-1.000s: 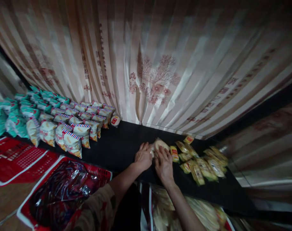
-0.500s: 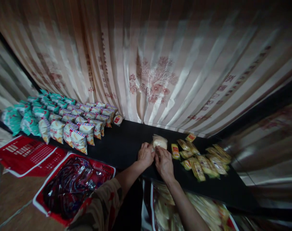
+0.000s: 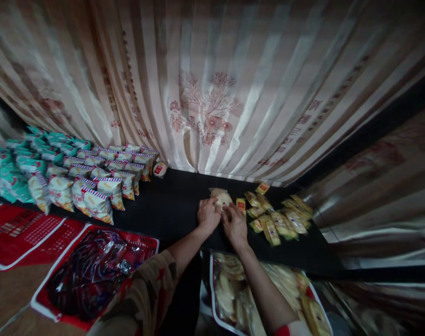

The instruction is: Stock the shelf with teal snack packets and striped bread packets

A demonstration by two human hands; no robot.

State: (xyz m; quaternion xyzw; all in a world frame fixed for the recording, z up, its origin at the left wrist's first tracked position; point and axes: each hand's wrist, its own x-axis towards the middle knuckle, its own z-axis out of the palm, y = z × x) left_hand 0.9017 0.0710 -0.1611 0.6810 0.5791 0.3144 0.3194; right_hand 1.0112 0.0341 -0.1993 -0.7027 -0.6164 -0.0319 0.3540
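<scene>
A round, pale snack in a clear wrapper (image 3: 221, 197) is between my hands at the black tabletop. My left hand (image 3: 208, 214) grips its near left edge with curled fingers. From the right, my right hand (image 3: 235, 226) closes on its near edge. The hands partly cover the packet, so its lower side is hidden. A small yellow packet with a red label (image 3: 240, 206) is just right of it. Farther right on the table lie several yellow-wrapped snacks (image 3: 281, 224). A round white packet with a red label (image 3: 159, 170) stands apart at the back.
Rows of white snack bags (image 3: 96, 205) and teal bags (image 3: 16, 182) fill the left of the black table (image 3: 156, 219). Below are a red bag of dark shiny packets (image 3: 93, 270) and an open bag of pale wrapped snacks (image 3: 229, 294). A printed curtain (image 3: 212, 116) hangs behind.
The camera view has shifted right, so the table things appear farther left. Both hands stay on the wrapped snack, whose printed red spot now shows between the fingers.
</scene>
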